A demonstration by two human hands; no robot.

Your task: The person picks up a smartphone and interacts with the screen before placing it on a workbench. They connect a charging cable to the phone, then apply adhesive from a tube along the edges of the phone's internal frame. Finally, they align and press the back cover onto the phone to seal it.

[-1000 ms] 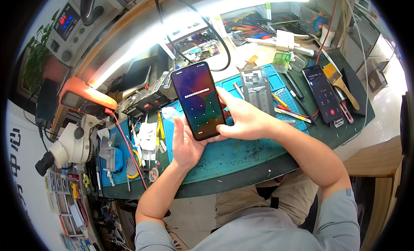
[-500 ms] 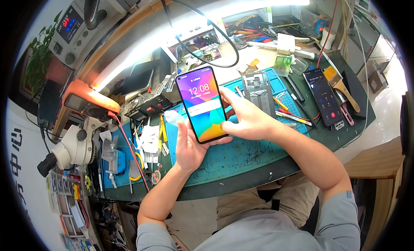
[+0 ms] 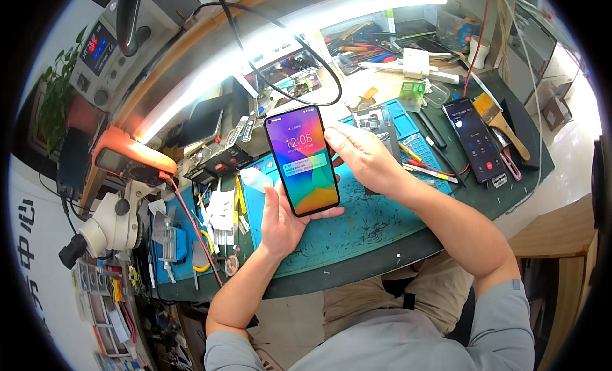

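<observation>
A black-framed smartphone (image 3: 303,160), its screen lit with a colourful lock screen, is held tilted above the blue repair mat (image 3: 357,231). My left hand (image 3: 284,221) cradles it from below, the thumb along its lower left side and the fingers under its bottom end. At its right edge, my right hand (image 3: 363,155) grips with the thumb near the upper side; its other fingers are partly hidden behind the phone. Just beyond my right hand lies an opened phone or grey-black device part (image 3: 376,121) on the mat.
A second lit phone (image 3: 475,141) lies at the right beside a yellow-bristled brush (image 3: 503,125). Pens and tweezers-like tools (image 3: 430,170) rest on the mat. To the left stand an orange multimeter (image 3: 131,157) and a white microscope (image 3: 108,224). A black cable (image 3: 325,58) loops overhead.
My right thumb has moved from the lower part of the screen up to the phone's right edge. The screen has dimmed somewhat, and the phone has shifted slightly right and down.
</observation>
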